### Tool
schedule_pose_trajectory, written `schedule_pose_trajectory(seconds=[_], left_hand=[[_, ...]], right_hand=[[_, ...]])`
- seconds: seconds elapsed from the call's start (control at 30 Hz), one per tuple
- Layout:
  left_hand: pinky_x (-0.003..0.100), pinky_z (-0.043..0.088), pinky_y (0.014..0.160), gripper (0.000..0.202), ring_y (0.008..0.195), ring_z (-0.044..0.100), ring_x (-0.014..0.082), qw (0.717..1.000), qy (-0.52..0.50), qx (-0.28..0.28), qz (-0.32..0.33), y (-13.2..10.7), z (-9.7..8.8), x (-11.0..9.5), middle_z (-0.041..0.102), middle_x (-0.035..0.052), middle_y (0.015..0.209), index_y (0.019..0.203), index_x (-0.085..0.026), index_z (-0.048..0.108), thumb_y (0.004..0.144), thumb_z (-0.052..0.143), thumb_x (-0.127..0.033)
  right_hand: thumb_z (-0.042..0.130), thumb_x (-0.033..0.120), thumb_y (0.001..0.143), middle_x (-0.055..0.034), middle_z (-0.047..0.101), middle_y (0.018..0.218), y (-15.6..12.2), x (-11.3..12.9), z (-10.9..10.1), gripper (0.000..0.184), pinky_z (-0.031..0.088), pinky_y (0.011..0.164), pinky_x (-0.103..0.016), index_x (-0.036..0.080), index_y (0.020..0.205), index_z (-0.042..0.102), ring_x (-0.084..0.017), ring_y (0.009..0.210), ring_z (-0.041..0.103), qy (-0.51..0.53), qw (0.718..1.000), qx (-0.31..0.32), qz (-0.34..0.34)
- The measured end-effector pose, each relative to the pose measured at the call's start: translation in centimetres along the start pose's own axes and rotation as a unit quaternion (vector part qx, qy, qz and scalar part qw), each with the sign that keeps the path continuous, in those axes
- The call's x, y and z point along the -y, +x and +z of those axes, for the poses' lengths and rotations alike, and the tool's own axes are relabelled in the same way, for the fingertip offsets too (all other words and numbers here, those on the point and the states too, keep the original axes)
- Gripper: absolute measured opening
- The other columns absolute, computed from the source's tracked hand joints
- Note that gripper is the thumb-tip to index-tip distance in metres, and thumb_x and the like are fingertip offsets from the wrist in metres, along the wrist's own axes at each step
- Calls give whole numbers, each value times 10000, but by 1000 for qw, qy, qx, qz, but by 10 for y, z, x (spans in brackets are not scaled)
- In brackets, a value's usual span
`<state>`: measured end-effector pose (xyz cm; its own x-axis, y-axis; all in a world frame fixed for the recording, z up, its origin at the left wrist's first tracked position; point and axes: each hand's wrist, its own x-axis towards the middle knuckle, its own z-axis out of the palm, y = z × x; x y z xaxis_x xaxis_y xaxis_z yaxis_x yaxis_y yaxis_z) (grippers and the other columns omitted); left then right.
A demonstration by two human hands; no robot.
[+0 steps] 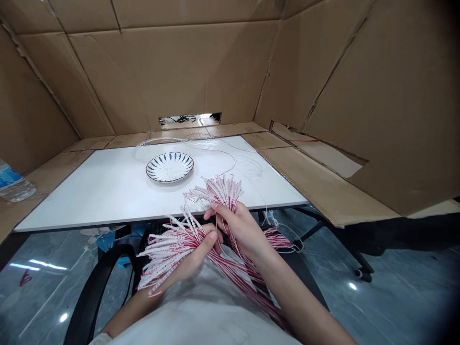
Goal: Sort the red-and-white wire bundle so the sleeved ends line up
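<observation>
While both hands [201, 247] [242, 225] grip strand bundles [172, 249] [221, 190] near the table's edge [89, 225], floor [391, 292] shows.

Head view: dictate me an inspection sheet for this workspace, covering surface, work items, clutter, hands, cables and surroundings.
Surface: white table, bearing a patterned plate and loose thin threads.
Work items: red-and-white strands in a left bunch and a right bunch, pale ends fanned out.
Clutter: plastic bottle at far left; blue plastic below the table.
Hands: left hand grips the left bunch; right hand grips the right bunch.
Cables: dark cords seen through an opening at the back.
Surroundings: cardboard walls, glossy floor, black armrest.
</observation>
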<state>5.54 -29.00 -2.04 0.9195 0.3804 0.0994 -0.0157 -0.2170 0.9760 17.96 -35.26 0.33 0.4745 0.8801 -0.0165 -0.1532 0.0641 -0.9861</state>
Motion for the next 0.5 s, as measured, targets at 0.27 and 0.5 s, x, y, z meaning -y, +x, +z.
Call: schedule_pose_trajectory(seconds=[0.27, 0.5], left_hand=[[310, 373, 678, 450, 624, 466, 156, 990, 138, 8, 36, -1, -3, 3, 476, 0, 604, 632, -194, 495, 919, 295, -478], [296, 335, 596, 407, 563, 397, 143, 986, 161, -20, 44, -5, 4, 7, 397, -15, 560, 593, -197, 394, 907, 312, -443]], right_hand=[[740, 272, 654, 4, 594, 722, -1, 1, 3, 244, 418, 638, -213, 142, 828, 629, -114, 653, 513, 76, 997, 23, -11], [704, 450, 686, 88, 298, 434, -1, 0, 3, 333, 108, 379, -193, 138, 682, 588, -45, 393, 191, 39, 998, 3, 52]])
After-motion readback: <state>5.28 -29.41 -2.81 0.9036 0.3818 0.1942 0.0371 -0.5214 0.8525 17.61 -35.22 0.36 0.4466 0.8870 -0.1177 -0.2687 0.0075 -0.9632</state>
